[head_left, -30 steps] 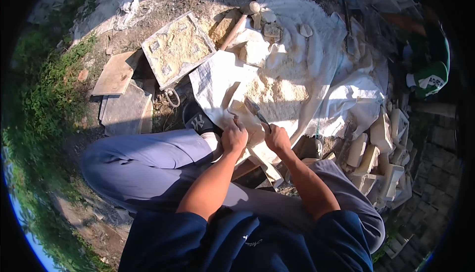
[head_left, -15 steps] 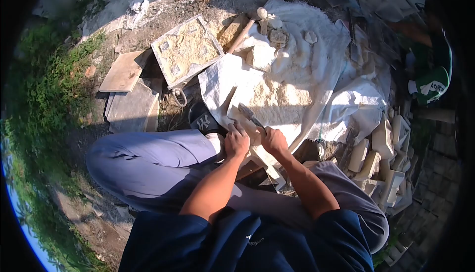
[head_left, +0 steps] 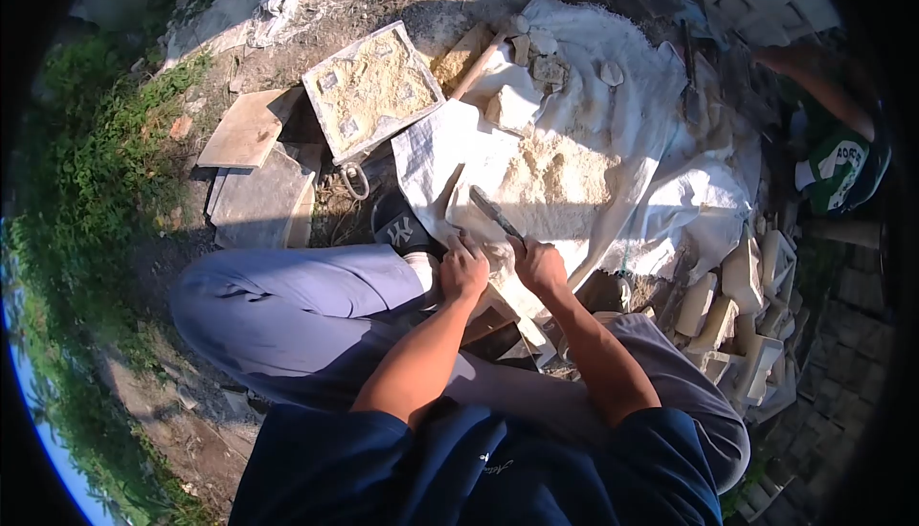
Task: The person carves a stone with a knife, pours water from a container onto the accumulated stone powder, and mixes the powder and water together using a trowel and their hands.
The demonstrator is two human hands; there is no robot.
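My right hand point(head_left: 541, 266) is closed around the near end of a flat-bladed metal tool point(head_left: 494, 210); its blade points forward and left over the white sheet point(head_left: 431, 157). Whether it is a knife or a scraper I cannot tell. Close on the left, my left hand point(head_left: 464, 269) has its fingers curled against the edge of a pale piece point(head_left: 500, 256) lying between both hands. My fingers partly cover that piece. Pale crumbs and powder point(head_left: 555, 172) lie on the sheet beyond the tool.
A square tray point(head_left: 328, 134) of pale powder stands ahead to the left, near flat boards point(head_left: 251, 129). A wooden-handled hammer point(head_left: 477, 68) lies beside pale chunks point(head_left: 512, 108). Several pale blocks point(head_left: 742, 277) are piled at right. Another person's arm point(head_left: 814, 81) shows at far right.
The tool's blade has turned and now looks narrower. My right hand has shifted slightly to the right. The view has moved a little, and the other person's arm shows more.
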